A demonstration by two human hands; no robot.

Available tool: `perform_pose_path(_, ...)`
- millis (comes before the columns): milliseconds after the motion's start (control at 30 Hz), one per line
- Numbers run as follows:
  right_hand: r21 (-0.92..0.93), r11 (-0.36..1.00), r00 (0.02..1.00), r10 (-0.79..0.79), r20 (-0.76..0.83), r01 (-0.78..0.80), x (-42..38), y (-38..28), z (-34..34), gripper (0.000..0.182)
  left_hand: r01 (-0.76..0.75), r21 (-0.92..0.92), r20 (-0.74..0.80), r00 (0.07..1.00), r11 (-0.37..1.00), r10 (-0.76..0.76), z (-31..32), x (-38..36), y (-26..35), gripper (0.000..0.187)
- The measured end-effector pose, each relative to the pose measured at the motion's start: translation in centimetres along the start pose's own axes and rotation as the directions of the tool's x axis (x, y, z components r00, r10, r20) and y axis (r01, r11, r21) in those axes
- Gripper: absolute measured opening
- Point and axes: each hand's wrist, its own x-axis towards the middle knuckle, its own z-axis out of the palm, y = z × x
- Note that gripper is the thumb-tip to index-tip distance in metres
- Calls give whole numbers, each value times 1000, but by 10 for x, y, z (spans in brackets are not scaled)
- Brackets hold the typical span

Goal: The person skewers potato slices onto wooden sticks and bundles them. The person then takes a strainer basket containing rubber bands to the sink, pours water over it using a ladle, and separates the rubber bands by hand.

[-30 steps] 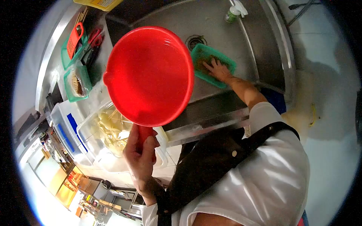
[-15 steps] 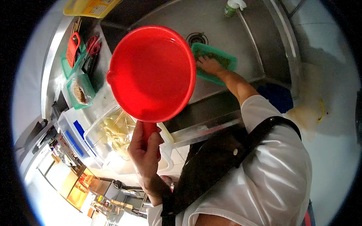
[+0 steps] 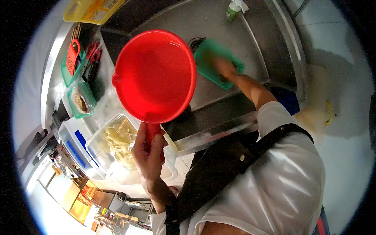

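Note:
My left hand (image 3: 149, 154) is wrapped round the handle of a red plastic water dipper (image 3: 156, 78), whose wide round bowl has a small spout on its left side. The dipper is held up in front of the sink (image 3: 164, 21) and hides part of it. My right hand (image 3: 224, 67) reaches into a green plastic basket (image 3: 230, 84) on the sink floor, beside the drain. Motion smears its fingers and the basket's far end, and what lies inside is blurred.
Left of the sink, a clear tub (image 3: 92, 147) holds pale yellow pieces and thin sticks. On the counter are red-handled scissors (image 3: 93, 51), a small green basket (image 3: 80, 115) with a bagged bundle and a yellow container (image 3: 74, 13). A spray bottle (image 3: 232, 12) stands beyond the sink's drain.
My right hand has moved within the green basket and is now blurred, and the basket looks slightly tilted. My left hand still holds the dipper up; the whole view has shifted a little.

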Motion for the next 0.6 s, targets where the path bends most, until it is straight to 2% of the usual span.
perform_pose_path(33,49,996,996,-73,-58,76,13,8,6,29,1,10,7,1000,1000,-1,1,1,3,45)
perform_pose_path(100,74,997,999,4,-33,-1,19,15,3,30,5,26,9,1000,1000,-5,2,2,5,46)
perform_pose_path(167,2,953,946,301,120,-304,27,-37,-63,30,6,46,1,1000,999,-6,2,5,5,49)
perform_pose_path(267,-140,987,994,65,-86,-77,16,-77,-87,32,2,24,18,1000,1000,-3,6,9,2,49)
perform_pose_path(367,-281,959,994,74,81,-49,27,-73,-46,36,-1,9,10,1000,1000,1,10,11,-3,49)
perform_pose_path(467,47,984,959,157,234,-172,52,-15,27,38,44,67,18,999,997,-46,11,9,6,49)
perform_pose_path(533,135,985,969,72,235,-106,49,-12,2,37,0,58,17,1000,998,-1,12,9,1,50)
perform_pose_path(600,110,993,964,18,265,-49,41,-17,-24,36,-24,42,20,1000,999,24,11,9,-1,50)
